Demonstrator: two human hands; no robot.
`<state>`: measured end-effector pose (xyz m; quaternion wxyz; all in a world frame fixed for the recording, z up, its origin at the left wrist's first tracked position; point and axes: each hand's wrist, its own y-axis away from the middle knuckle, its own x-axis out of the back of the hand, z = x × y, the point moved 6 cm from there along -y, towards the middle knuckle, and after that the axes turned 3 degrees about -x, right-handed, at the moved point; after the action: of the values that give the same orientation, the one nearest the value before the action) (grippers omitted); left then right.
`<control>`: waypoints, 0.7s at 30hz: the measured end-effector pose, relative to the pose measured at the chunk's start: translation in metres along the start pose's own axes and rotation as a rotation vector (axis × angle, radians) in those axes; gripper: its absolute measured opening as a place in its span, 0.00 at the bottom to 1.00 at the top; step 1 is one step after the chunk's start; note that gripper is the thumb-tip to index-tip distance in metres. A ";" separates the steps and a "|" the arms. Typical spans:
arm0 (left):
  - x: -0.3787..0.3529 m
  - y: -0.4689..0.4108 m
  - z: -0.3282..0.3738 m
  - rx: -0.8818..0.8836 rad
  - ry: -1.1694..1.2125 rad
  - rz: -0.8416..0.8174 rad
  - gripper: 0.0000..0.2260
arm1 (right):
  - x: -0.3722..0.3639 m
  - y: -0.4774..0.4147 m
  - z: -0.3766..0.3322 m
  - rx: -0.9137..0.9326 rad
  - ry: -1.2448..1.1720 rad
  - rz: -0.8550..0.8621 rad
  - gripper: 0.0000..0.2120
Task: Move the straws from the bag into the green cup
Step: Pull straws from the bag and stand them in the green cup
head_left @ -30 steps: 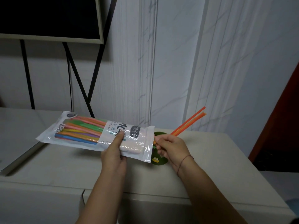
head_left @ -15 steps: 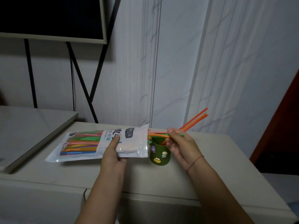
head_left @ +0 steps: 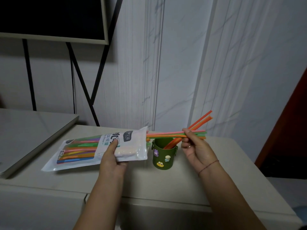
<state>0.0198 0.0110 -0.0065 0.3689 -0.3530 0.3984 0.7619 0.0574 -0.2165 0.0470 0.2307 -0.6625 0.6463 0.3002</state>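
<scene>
A clear bag [head_left: 86, 151] of coloured straws lies nearly level above the cabinet top, its open end pointing right. My left hand [head_left: 113, 156] grips the bag near that opening. My right hand [head_left: 194, 146] pinches a small bunch of straws [head_left: 166, 134], pink, green and orange, drawn most of the way out of the bag and held level over the green cup [head_left: 163, 154]. The cup stands between my hands, with small cartoon stickers on its side. Two orange straws [head_left: 201, 119] lean out of the cup to the upper right.
The beige cabinet top [head_left: 216, 180] ends at a front edge close to me and a right edge beside a dark red panel [head_left: 292, 130]. A lower grey surface [head_left: 29, 130] lies to the left. A dark framed board on black legs [head_left: 49, 17] stands behind.
My right hand has moved right, pulling the bunch of straws further out of the bag and across the top of the cup. The bag has stayed level in my left hand.
</scene>
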 end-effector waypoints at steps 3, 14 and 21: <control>-0.002 0.003 -0.007 0.011 -0.013 0.007 0.19 | -0.015 0.002 0.019 -0.059 -0.012 -0.055 0.01; -0.003 0.008 -0.008 0.017 -0.007 -0.008 0.11 | -0.021 0.004 0.031 0.085 0.261 0.070 0.02; 0.002 0.004 0.005 -0.021 -0.009 0.014 0.17 | 0.004 0.002 -0.006 0.148 0.261 0.163 0.03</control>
<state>0.0143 0.0141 -0.0052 0.3618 -0.3506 0.3910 0.7703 0.0556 -0.2239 0.0486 0.1678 -0.6223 0.7429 0.1808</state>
